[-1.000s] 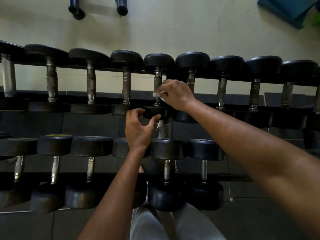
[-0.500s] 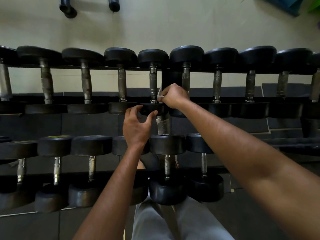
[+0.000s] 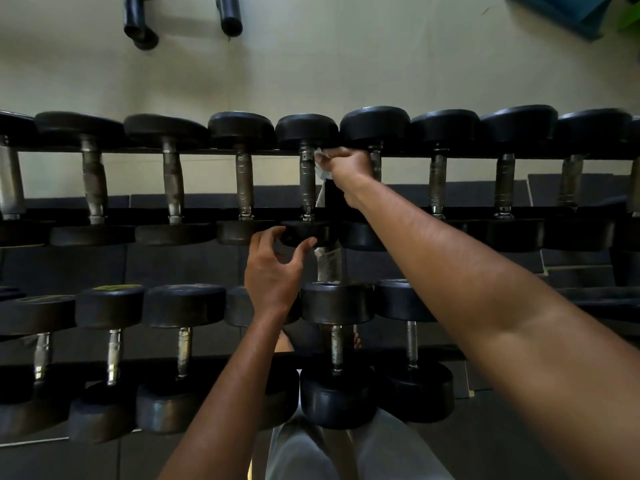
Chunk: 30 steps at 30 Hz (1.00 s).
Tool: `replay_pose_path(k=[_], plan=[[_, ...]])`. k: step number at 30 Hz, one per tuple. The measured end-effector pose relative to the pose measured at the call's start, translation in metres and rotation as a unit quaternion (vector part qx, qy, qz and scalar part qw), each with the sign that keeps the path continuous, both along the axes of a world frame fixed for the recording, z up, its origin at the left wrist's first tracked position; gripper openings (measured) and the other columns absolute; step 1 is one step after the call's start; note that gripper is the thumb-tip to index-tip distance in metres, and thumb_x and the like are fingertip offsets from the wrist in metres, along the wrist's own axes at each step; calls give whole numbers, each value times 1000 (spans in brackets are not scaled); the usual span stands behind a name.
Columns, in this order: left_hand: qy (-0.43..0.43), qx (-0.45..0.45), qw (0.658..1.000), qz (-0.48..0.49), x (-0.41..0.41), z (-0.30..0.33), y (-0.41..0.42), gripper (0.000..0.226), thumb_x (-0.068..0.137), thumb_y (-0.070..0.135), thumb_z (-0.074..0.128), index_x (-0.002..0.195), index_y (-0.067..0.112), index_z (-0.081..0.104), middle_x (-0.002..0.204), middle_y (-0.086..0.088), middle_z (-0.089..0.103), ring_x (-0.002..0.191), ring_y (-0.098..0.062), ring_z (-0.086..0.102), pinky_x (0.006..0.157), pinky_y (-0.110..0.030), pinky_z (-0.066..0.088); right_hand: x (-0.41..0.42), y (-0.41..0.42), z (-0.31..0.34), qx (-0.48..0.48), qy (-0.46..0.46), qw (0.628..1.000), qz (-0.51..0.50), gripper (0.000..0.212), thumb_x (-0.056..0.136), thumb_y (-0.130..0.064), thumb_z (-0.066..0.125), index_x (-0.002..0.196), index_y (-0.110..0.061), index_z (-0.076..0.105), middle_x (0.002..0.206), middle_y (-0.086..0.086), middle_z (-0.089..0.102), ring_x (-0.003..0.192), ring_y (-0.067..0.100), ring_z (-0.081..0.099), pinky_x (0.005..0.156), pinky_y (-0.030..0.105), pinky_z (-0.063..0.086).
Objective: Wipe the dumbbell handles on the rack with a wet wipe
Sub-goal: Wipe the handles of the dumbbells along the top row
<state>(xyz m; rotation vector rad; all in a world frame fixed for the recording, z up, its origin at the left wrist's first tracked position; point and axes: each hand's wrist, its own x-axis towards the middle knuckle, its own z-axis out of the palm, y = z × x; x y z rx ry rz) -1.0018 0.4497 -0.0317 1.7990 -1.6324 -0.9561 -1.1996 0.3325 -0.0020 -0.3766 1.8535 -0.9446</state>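
A two-tier rack holds rows of black dumbbells with metal handles. My right hand grips a crumpled white wet wipe at the far end of the upper row, between a bare metal handle and the handle to its right, which my fist partly hides. Whether the wipe touches either handle I cannot tell. My left hand curls its fingers and thumb round the near black head of the dumbbell with the bare handle.
Lower-tier dumbbells sit under my forearms. More upper dumbbells stretch left and right. A pale wall is behind the rack, with two dark bars at top. A blue object sits top right. Grey trousers are below.
My right hand has moved with the wipe from the near end of the handle up to its far end by the far head. My left hand stays on the near head.
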Motion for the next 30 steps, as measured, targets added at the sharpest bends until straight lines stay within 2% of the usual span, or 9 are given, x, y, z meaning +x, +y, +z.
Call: replay_pose_path(k=[3, 5, 7, 11, 14, 17, 23, 26, 30], plan=[[1, 0, 1000, 8, -1, -1, 2, 57, 83, 68, 82, 122, 29, 68, 121, 16, 60, 92, -6, 64, 71, -22, 53, -1, 2, 5, -25, 24, 999, 12, 21, 94, -21, 82, 114, -14, 78, 87, -11, 73, 65, -7, 66, 53, 7, 47], [3, -3, 1000, 18, -3, 0, 4, 56, 84, 67, 81, 123, 29, 68, 122, 16, 60, 95, -4, 63, 72, -23, 52, -3, 10, 3, -39, 145, 985, 87, 18, 92, -36, 83, 108, -28, 81, 91, -17, 76, 80, -6, 69, 68, 13, 52], [-2, -4, 999, 33, -7, 1, 8, 57, 85, 68, 81, 123, 27, 69, 122, 15, 61, 97, -2, 61, 73, -24, 51, -1, 16, 8, -81, 282, 940, 176, 17, 91, -45, 82, 105, -35, 82, 98, -19, 79, 92, -2, 71, 79, 22, 57], [-13, 17, 996, 83, -11, 2, 14, 66, 82, 75, 78, 124, 25, 70, 124, 11, 66, 108, -10, 66, 81, -29, 52, 8, -2, 20, -183, 472, 782, 363, 20, 100, -45, 67, 114, -39, 81, 107, -13, 81, 97, 13, 77, 80, 31, 58], [15, 67, 991, 113, -12, 0, 16, 78, 79, 80, 76, 130, 23, 70, 131, 6, 69, 122, -13, 63, 92, -26, 46, 13, -21, 28, -126, 583, 620, 510, 33, 107, -22, 53, 126, -38, 75, 112, -4, 80, 100, 29, 75, 73, 32, 45], [29, 90, 989, 115, -14, -3, 18, 83, 78, 84, 73, 134, 23, 69, 134, 7, 69, 128, -14, 62, 98, -29, 48, 14, -29, 30, -66, 624, 539, 563, 46, 105, -5, 47, 131, -34, 71, 110, 1, 78, 98, 34, 75, 69, 34, 42], [23, 113, 986, 121, -12, -5, 16, 83, 76, 89, 70, 129, 25, 69, 128, 11, 69, 124, -12, 63, 97, -33, 50, 32, -44, 37, 4, 577, 553, 601, 26, 104, -16, 59, 115, -27, 79, 106, 3, 77, 100, 33, 72, 74, 33, 49], [26, 124, 985, 113, -10, -6, 15, 85, 74, 93, 67, 127, 27, 68, 127, 13, 68, 122, -12, 63, 98, -39, 54, 39, -43, 40, 28, 531, 554, 641, 21, 101, -24, 68, 117, -32, 79, 111, 1, 75, 105, 32, 69, 81, 34, 53], [24, 127, 986, 109, -7, -5, 12, 83, 71, 93, 69, 123, 28, 69, 124, 13, 68, 119, -12, 64, 93, -38, 54, 50, -21, 28, 21, 479, 540, 692, 20, 100, -32, 69, 119, -31, 78, 112, -1, 74, 97, 23, 67, 73, 33, 53]])
